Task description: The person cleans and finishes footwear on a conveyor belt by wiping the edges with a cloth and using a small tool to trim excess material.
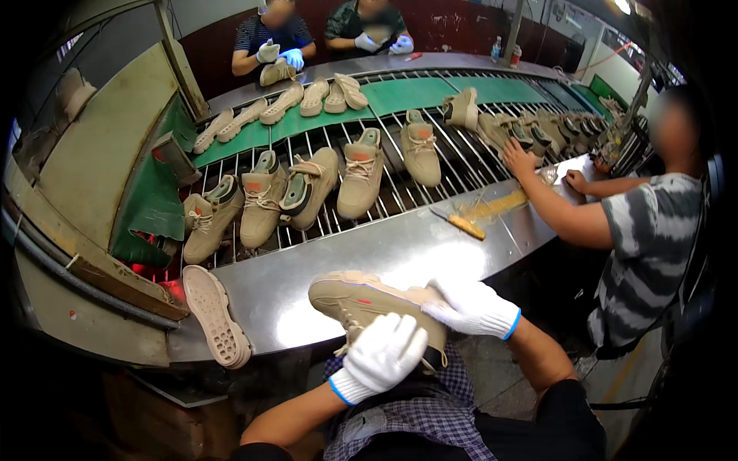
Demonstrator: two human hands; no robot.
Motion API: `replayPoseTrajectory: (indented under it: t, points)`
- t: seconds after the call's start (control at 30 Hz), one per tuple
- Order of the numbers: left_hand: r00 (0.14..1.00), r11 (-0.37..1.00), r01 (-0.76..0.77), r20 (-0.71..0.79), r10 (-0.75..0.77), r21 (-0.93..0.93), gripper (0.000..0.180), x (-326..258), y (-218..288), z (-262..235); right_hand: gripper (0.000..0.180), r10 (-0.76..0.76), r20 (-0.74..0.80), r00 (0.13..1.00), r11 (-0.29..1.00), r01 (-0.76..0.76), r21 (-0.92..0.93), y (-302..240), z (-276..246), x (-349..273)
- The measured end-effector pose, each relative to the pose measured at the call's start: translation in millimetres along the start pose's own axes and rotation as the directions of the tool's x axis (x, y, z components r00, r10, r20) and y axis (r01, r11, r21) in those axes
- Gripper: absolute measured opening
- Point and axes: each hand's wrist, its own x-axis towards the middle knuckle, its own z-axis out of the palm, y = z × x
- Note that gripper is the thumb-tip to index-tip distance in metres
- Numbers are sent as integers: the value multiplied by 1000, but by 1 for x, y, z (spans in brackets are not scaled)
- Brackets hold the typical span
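A tan lace-up shoe (338, 301) lies on its side between my hands, just over the near edge of the metal table. Its toe points left, and a pale sole runs along its upper side. My white-gloved left hand (387, 355) is closed on the shoe near the laces and opening. My right hand (470, 306), also gloved in white, grips the heel end; its fingertips are partly hidden behind the shoe. A separate beige sole (215, 315) rests at the table's left end, its pitted side up.
Several tan shoes (360, 173) stand on the bar conveyor (392, 192). Beyond them, loose soles (280, 104) lie on a green belt (415, 94). A yellow-handled tool (467, 226) is on the metal table (307, 257). A co-worker (653, 230) reaches in from the right; two people sit opposite.
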Motion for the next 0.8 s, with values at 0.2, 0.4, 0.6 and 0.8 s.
replayPoseTrajectory:
  t: [0.2, 0.4, 0.6, 0.8]
  points:
    - [984, 991, -134, 120, 130, 29, 39, -61, 19, -4, 58, -65, 262, 963, 993, 36, 111, 10, 37, 12]
    - [996, 994, 84, 31, -86, 69, 39, -89, 23, -22, 50, -29, 366, 930, 839, -176, 515, -13, 44, 73]
    - [994, 991, 112, -2, -112, 66, 39, -100, 20, -22, 74, -190, 321, 928, 982, 181, 57, -47, 54, 92]
    - [988, 998, 50, 148, -54, 30, 40, -82, 11, -40, 79, -173, 546, 819, 982, 102, 158, -28, 39, 78]
